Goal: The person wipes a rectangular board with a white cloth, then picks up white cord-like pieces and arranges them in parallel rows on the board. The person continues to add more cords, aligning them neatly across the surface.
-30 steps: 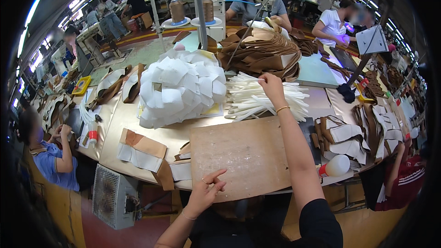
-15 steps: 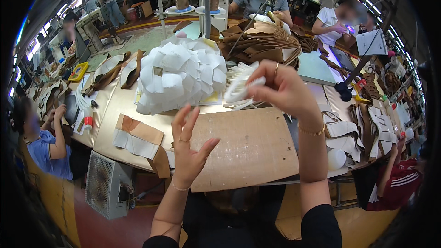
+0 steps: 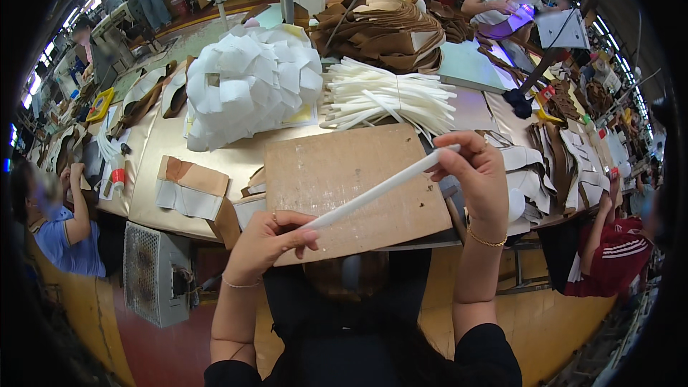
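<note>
Between my hands a white foam strip (image 3: 380, 190) is stretched out, slanting up to the right above a worn tan board (image 3: 344, 161). My left hand (image 3: 276, 240) pinches its lower end. My right hand (image 3: 471, 168) grips the upper end between thumb and fingers. Beyond the board lies a bundle of similar white strips (image 3: 387, 97). To its left stands a large heap of overlapping white pieces (image 3: 251, 86). Left of the board are folded leather pieces (image 3: 190, 186) in tan, brown and white.
Brown leather pieces (image 3: 380, 29) are piled at the back. A pale green box (image 3: 469, 64) sits right of them. White and brown cut pieces (image 3: 562, 165) lie at the right. A metal-grille heater (image 3: 147, 272) stands below the table's left edge. Co-workers sit on both sides.
My right hand has drawn a white strip from the bundle toward me. My left hand, open before, now holds its other end. The view has shifted slightly.
</note>
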`<state>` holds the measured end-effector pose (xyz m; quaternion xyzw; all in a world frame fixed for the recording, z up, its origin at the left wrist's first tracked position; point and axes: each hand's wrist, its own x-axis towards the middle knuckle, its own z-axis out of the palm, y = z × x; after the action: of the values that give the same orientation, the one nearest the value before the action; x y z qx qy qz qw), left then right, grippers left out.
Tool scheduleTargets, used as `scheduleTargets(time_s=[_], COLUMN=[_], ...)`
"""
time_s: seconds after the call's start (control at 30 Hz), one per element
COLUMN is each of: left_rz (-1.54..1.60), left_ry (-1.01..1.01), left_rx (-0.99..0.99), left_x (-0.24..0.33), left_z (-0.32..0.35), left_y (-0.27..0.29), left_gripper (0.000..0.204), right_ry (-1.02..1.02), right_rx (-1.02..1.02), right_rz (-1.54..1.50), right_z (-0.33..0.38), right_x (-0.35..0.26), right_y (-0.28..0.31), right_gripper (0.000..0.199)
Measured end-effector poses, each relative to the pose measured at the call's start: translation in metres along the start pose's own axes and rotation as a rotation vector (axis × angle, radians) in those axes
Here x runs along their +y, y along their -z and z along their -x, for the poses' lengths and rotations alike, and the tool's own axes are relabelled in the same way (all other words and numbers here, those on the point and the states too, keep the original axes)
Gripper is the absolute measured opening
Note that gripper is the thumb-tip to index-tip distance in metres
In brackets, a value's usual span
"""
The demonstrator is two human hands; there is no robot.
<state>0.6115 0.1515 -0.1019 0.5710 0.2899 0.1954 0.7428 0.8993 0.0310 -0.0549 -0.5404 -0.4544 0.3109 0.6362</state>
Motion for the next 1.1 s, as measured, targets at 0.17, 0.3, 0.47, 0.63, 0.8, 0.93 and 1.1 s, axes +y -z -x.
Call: scheduleTargets(time_s=[0.17,0.3,0.47,0.63,0.8,0.93,1.1], left_rz=[-0.03,-0.019,0.069,0.109,0.061,0.039,0.105], left_ry=[0.013,-0.045,-0.186,-0.426,-0.411,-0.379,-0.441], left_rx=[0.081,0.203,0.313,0.408,0.42,0.43,0.42], left_x=[-0.014,-0.02,-0.026,-0.033,-0.027,-0.032,-0.045], left_z=[0.013,0.019,0.022,0.019,0.017,0.017,0.018], left_y=[0.028,0.037,0.035,0.023,0.012,0.017,0.034], left_gripper=[0.026,0.023,0.023,0.019,0.024,0.026,0.026], right_ry=[-0.056,-0.109,-0.109,-0.066,-0.039,-0.026,-0.056], right_rx=[0.123,0.168,0.245,0.362,0.439,0.399,0.322], right_rz=[-0.095,-0.135,-0.198,-0.277,-0.253,-0.274,-0.297], right_z=[0.025,0.039,0.046,0.046,0.051,0.054,0.051], right_x=[0.023,0.036,0.051,0.07,0.079,0.085,0.064], right_y=[0.025,0.034,0.031,0.026,0.028,0.024,0.01], right_gripper=[0.024,0.027,0.028,0.029,0.036,0.043,0.042])
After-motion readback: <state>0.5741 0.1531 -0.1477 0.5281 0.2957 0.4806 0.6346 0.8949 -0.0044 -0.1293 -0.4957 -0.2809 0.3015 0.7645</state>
